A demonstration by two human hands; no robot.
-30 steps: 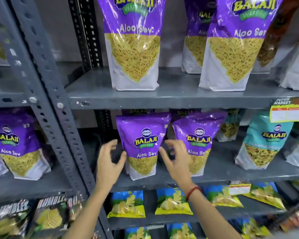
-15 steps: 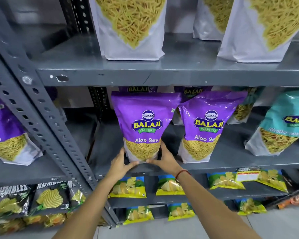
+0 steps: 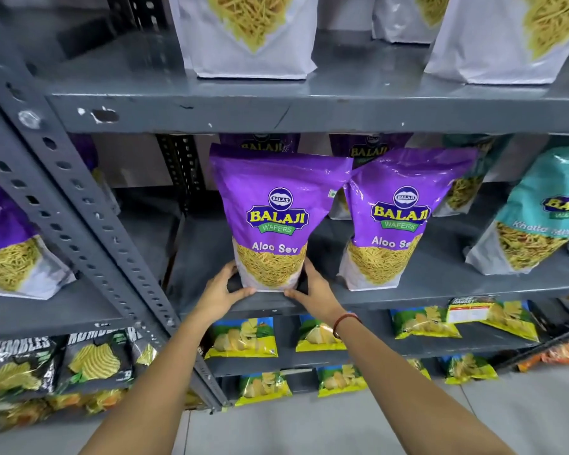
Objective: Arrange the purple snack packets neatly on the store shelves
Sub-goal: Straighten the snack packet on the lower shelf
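Since half a second ago our view has barely shifted, and our hands have settled at the very foot of the purple Aloo Sev packet [image 3: 274,221], where a full second back they were still spread open in the air in front of it. Now we have our left hand [image 3: 220,292] cupped against the packet's lower left corner, thumb lying along the bottom edge, and our right hand [image 3: 312,290] pressed to the lower right corner, a red thread band [image 3: 341,322] on that wrist. Both hands are closed in narrow, holding the packet between them. The packet stands upright at the front lip of the grey middle shelf [image 3: 440,290], sitting dead centre in our view.

At three o'clock from it stands a second purple packet [image 3: 395,221], just beside, their top corners close to touching; whether they meet we cannot tell. More purple packets peek out behind both, at twelve o'clock. Further toward three o'clock leans a teal packet [image 3: 539,221]. At nine o'clock, past the perforated grey upright [image 3: 79,221], another purple packet [image 3: 10,244] sits on the neighbouring shelf. Down at six o'clock lie yellow-and-blue chip bags [image 3: 242,338].
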